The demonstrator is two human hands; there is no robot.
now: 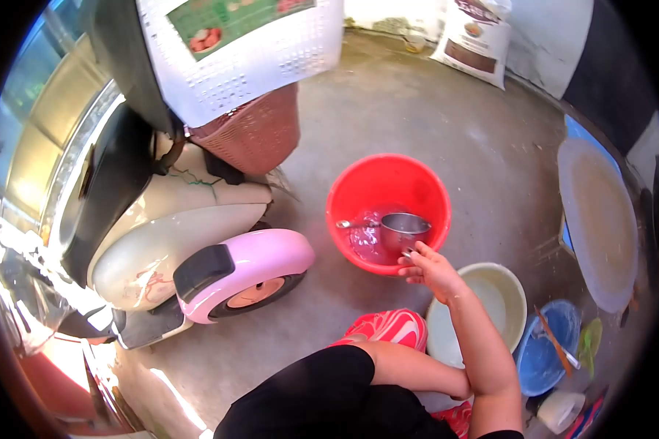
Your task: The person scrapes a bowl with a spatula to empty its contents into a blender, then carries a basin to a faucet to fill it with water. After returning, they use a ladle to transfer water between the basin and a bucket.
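My right hand (430, 273) reaches over the near rim of a red basin (351, 183). Its fingers are bent and close around a small silvery part at the near side of a metal pot (403, 235). The pot is inside the basin, tilted slightly, with a long handle pointing left. Shallow liquid with bright reflections lies at the bottom of the basin. What the pot holds cannot be made out. My left hand is not in view.
A pale basin (518, 304) and a blue basin (527, 373) with utensils stand at the lower right. Left is a scooter with a pink fender (278, 249). A brown woven basket (260, 135), a white sack (476, 36) and a large oval board (599, 219) are farther out.
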